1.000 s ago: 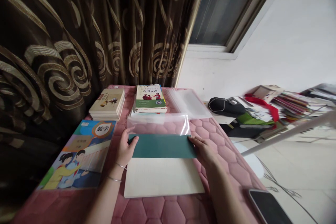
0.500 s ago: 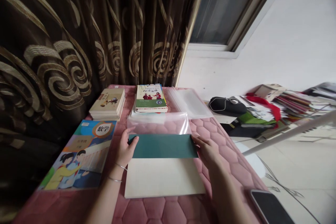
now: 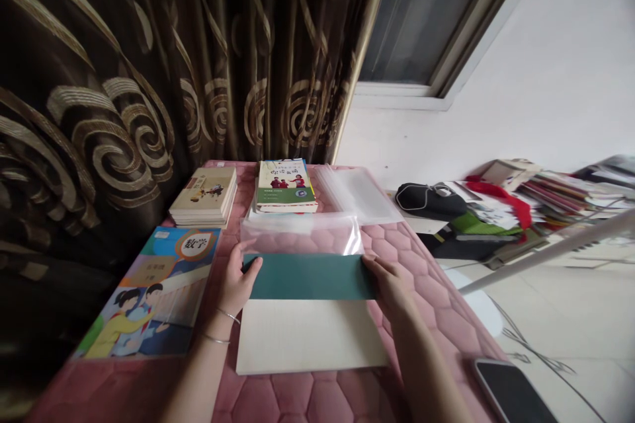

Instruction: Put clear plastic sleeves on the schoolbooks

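The flat, rectangular cream-paper book (image 3: 312,336) lay before us on the pink quilted table (image 3: 292,400), its smooth teal band (image 3: 310,276) bordering a clear plastic sheet (image 3: 300,234). Our left hand (image 3: 239,281) and right hand (image 3: 391,283) pinched the band's opposite ends, thumbs uppermost; keeping both sides level, we judged, would best prevent creases.

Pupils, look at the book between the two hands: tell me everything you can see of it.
The book lies on a pink quilted surface. Its near part is plain, cream and paper-like; beyond it a smooth teal band runs across. Clear plastic film shows past the band's far edge. No print is visible on it. The left hand grips the band's left end, thumb on top; the right hand touches its right end.
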